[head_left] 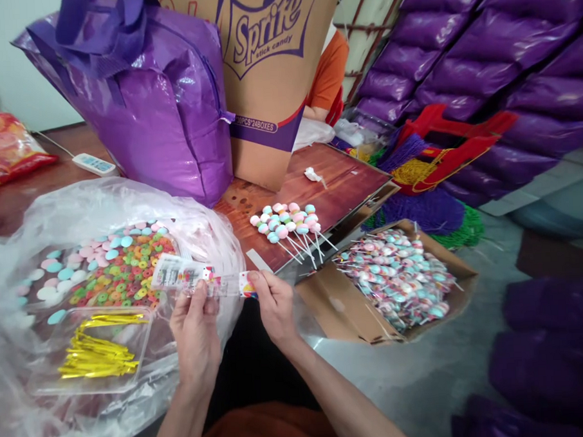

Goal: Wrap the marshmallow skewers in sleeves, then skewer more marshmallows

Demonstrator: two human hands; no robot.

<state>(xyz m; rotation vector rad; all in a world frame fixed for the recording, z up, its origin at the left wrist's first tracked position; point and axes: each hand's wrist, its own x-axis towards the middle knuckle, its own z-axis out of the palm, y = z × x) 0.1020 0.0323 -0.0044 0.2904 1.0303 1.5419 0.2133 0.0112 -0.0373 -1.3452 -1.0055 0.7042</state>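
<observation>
Both hands hold a narrow stack of clear printed plastic bags [175, 274] above the near table edge. My left hand [198, 329] pinches the bags around their middle, thumb on top. At their right end my right hand [276, 303] closes on a colourfully printed part. Further forward on the table lies a bunch of stick candies [284, 222], pastel pieces stacked on white sticks. To the left, a plastic sheet [13, 256] bears pastel candy tablets [64, 275] and coloured candy rings [124, 274]. A clear tray [145, 341] there contains gold twist ties [99, 349].
An open carton [353, 306] full of wrapped candies [395, 278] stands at right. A purple bag [171, 108] and a tall Sprite carton [261, 84] rise behind. A person's orange sleeve [331, 68] shows beyond. Purple bundles [458, 44] are piled at far right.
</observation>
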